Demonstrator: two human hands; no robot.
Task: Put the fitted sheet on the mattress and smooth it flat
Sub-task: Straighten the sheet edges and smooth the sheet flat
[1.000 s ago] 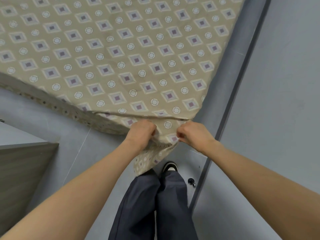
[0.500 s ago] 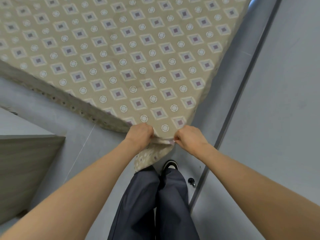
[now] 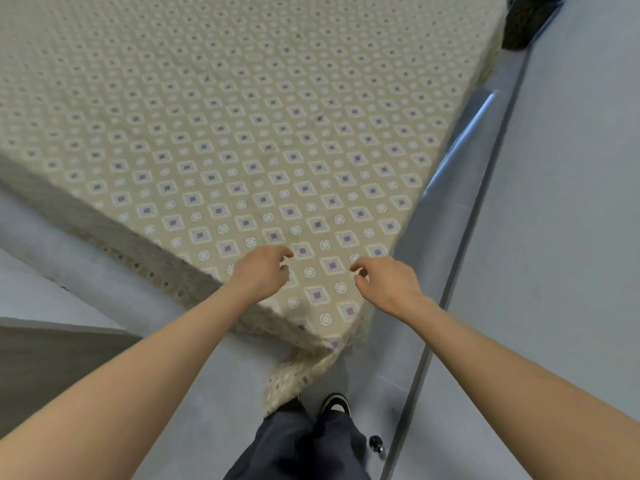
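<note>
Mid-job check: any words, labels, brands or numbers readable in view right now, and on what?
None can be read. The fitted sheet bears only printed diamonds and rings, no letters; its hanging corner flap shows no tag. The shoe and the dark object at the top right show no legible marks.

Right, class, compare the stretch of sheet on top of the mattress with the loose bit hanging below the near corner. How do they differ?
The top stretch lies flat and smooth; the hanging bit is bunched and creased. The top stretch is supported from below all over; the hanging bit dangles free under the corner, beside the person's shoe. The top stretch is broad; the hanging bit is a narrow tail. Both carry the same beige diamond-and-circle print.
</note>
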